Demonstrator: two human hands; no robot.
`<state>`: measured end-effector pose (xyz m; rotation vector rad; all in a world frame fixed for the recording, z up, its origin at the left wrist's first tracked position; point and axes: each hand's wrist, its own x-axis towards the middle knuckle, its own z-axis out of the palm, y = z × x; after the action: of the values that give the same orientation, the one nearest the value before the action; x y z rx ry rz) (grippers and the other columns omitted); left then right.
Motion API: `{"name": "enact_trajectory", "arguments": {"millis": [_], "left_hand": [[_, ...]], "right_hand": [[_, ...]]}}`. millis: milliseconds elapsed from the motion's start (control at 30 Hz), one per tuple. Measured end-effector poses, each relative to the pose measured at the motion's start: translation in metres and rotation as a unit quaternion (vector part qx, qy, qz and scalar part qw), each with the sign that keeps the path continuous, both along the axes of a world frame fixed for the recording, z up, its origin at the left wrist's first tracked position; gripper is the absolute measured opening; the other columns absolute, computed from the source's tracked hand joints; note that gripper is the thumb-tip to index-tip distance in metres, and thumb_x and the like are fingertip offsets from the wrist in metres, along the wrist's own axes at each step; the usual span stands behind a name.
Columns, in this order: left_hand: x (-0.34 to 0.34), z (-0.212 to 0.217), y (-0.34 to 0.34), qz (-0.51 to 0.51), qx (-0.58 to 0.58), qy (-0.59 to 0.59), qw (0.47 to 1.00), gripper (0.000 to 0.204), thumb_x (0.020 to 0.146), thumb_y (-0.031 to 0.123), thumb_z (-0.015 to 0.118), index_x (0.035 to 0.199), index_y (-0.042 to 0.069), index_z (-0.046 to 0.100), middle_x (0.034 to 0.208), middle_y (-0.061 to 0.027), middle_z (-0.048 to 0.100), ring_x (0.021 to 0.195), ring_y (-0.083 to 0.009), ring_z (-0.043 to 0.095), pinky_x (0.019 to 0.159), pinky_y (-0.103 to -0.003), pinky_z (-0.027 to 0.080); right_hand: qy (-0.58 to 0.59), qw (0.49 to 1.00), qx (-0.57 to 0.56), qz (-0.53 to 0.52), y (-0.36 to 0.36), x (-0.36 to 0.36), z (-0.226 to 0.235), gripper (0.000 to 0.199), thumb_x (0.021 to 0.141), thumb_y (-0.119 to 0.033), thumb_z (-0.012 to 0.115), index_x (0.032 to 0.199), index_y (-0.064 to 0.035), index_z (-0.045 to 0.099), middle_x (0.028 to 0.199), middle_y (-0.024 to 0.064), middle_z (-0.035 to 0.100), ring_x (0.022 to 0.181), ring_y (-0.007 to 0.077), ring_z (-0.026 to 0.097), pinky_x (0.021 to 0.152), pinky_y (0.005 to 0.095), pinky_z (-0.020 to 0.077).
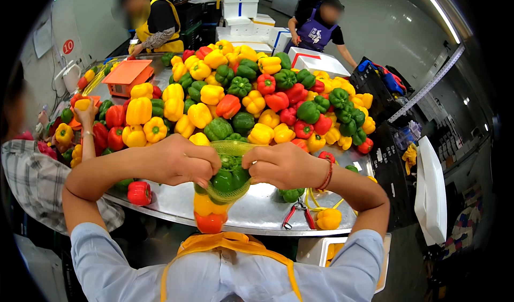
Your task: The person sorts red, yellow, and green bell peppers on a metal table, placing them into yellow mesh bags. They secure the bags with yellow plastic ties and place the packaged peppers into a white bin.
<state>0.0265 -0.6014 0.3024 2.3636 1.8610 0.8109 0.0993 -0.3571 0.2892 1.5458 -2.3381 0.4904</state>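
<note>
Both my hands pinch the rim of a yellow mesh bag [235,148] at the table's near edge, stretching its mouth apart. My left hand [179,161] is closed on the left side of the rim, and my right hand [287,165] on the right side. Inside the net, a green bell pepper [229,180] sits uppermost, with a yellow pepper [208,204] under it and a red pepper [210,223] at the bottom. The filled net hangs over the table edge. Just beyond my hands rises a large heap of red, yellow and green bell peppers [199,115].
Red-handled cutters [310,220] and a yellow pepper [329,219] lie right on the metal table [257,216]. A lone red pepper [139,193] sits left. An orange scale [128,72] stands far left. Co-workers stand around the table; one hand [85,112] at left holds a yellow pepper.
</note>
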Motion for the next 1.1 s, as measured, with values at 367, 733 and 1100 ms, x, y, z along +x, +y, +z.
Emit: {"name": "enact_trajectory", "arguments": {"millis": [367, 733, 1100], "left_hand": [[0.004, -0.018, 0.017, 0.121, 0.037, 0.071, 0.989, 0.018, 0.075, 0.018, 0.060, 0.074, 0.008, 0.045, 0.067, -0.0045, 0.046, 0.054, -0.0222, 0.050, 0.043, -0.030, 0.038], [0.013, -0.017, 0.084, 0.094, 0.292, 0.178, 0.935, 0.020, 0.067, 0.017, 0.065, 0.073, 0.005, 0.050, 0.069, -0.0054, 0.053, 0.054, -0.0201, 0.052, 0.044, -0.028, 0.040], [0.015, -0.040, 0.086, 0.145, 0.319, 0.046, 0.935, 0.027, 0.069, 0.024, 0.065, 0.083, 0.006, 0.052, 0.095, -0.0099, 0.053, 0.087, -0.0247, 0.052, 0.074, -0.033, 0.043]], "right_hand": [[0.080, 0.984, 0.156, -0.038, 0.022, 0.018, 0.013, 0.011, 0.068, -0.011, 0.051, 0.072, -0.0068, 0.042, 0.069, 0.0066, 0.043, 0.063, 0.0209, 0.051, 0.051, 0.0303, 0.0416], [-0.209, 0.961, -0.099, -0.150, 0.028, -0.003, 0.005, 0.039, 0.069, -0.015, 0.065, 0.101, -0.0065, 0.045, 0.068, 0.0103, 0.054, 0.060, 0.0291, 0.054, 0.051, 0.0356, 0.0414], [-0.309, 0.944, -0.013, -0.116, 0.016, -0.006, 0.011, 0.016, 0.072, -0.016, 0.062, 0.080, -0.0041, 0.055, 0.070, 0.0143, 0.055, 0.062, 0.0317, 0.053, 0.054, 0.0355, 0.0425]]}}
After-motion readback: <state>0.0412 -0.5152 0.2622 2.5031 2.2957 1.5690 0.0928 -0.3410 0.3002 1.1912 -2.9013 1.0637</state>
